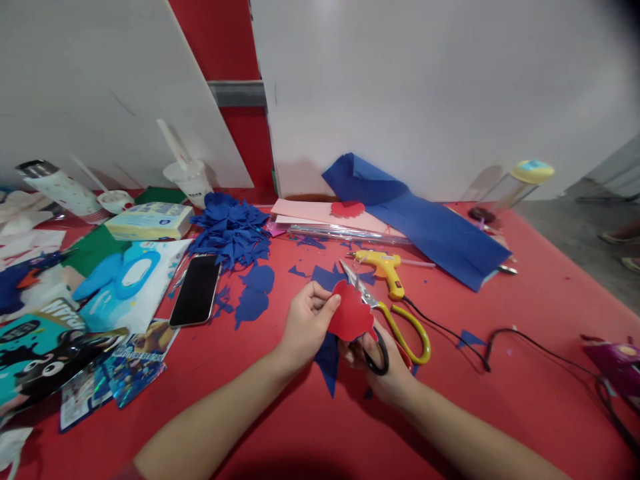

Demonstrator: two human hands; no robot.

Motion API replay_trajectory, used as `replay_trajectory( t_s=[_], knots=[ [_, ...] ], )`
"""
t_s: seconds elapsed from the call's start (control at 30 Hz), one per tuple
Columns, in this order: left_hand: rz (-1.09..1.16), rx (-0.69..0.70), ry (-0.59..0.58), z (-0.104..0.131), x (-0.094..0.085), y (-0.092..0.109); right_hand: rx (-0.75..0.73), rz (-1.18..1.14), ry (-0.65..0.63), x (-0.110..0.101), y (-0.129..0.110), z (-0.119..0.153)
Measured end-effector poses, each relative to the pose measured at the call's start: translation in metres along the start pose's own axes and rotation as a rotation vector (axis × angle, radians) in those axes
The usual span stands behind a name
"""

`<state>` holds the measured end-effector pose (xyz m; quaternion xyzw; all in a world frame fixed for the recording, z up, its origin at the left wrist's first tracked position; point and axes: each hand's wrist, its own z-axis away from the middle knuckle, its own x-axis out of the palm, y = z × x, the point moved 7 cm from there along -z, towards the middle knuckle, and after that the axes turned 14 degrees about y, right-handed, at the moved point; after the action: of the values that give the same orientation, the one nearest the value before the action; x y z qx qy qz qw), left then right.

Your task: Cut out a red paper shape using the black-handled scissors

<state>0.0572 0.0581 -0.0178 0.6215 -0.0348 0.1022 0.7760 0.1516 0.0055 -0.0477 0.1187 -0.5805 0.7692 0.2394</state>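
My left hand (307,320) pinches the left edge of a red paper piece (350,313) with a scalloped outline, held above the table. My right hand (385,367) is closed on a pair of scissors with a black handle loop (385,353), at the paper's lower right edge. Most of their blades are hidden by the paper and fingers. Just beyond lie yellow-handled scissors (417,333), blades partly open and pointing away. Dark blue paper scraps (327,367) lie under and around my hands. A yellow glue gun (383,265) rests behind the scissors.
Left of my hands are a phone (196,290), a pile of blue paper cutouts (230,227), a tissue pack (150,221) and snack bags (45,360). Behind lie a blue sheet (435,227) and pink paper (305,210). A black cord (450,327) runs right; a cup (190,180) stands at back.
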Motion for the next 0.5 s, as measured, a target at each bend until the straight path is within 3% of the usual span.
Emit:
replay_trajectory(
  t_s=[0.5],
  knots=[
    [0.113, -0.024, -0.005, 0.0013, 0.0031, -0.0024, 0.028, -0.063, -0.056, -0.0011, 0.0012, 0.0017]
  ],
)
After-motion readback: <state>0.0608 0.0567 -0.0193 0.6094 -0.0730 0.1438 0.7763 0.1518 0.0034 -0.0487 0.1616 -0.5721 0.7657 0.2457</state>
